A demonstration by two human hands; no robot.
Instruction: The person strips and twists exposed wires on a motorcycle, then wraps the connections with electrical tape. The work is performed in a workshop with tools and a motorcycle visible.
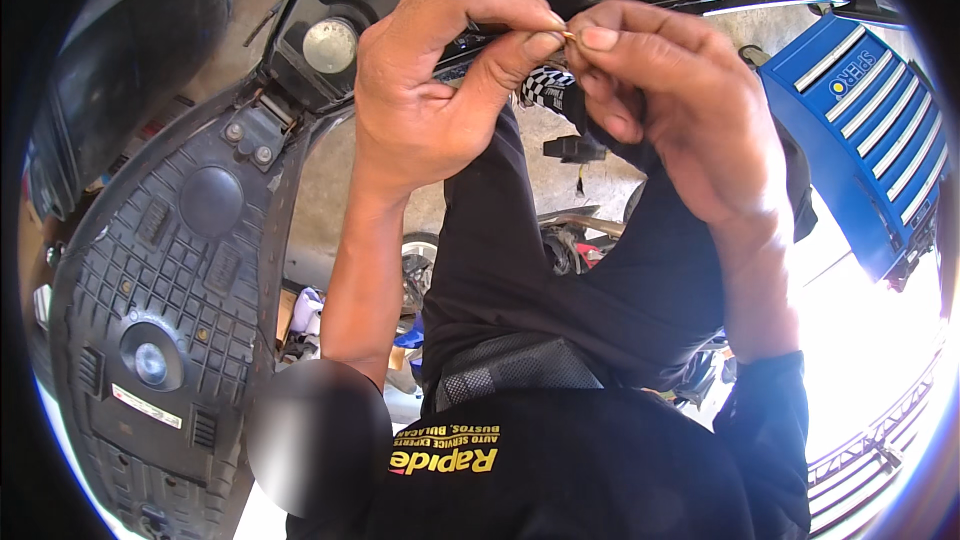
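Observation:
My left hand (440,70) and my right hand (660,90) meet at the top middle of the view, fingertips pressed together. Between them they pinch a tiny brass-coloured part (568,36), mostly hidden by the fingers. Just under the fingertips hangs a black-and-white checkered piece (545,85). Both forearms rise from my black shirt (560,460) at the lower edge. My black trouser leg (530,270) runs below the hands.
A black ribbed plastic scooter panel (150,270) fills the left side, with a round silver cap (330,45) above it. A blue tool chest (860,110) stands at the right. A wheel (418,260) and small clutter lie on the concrete floor (330,190).

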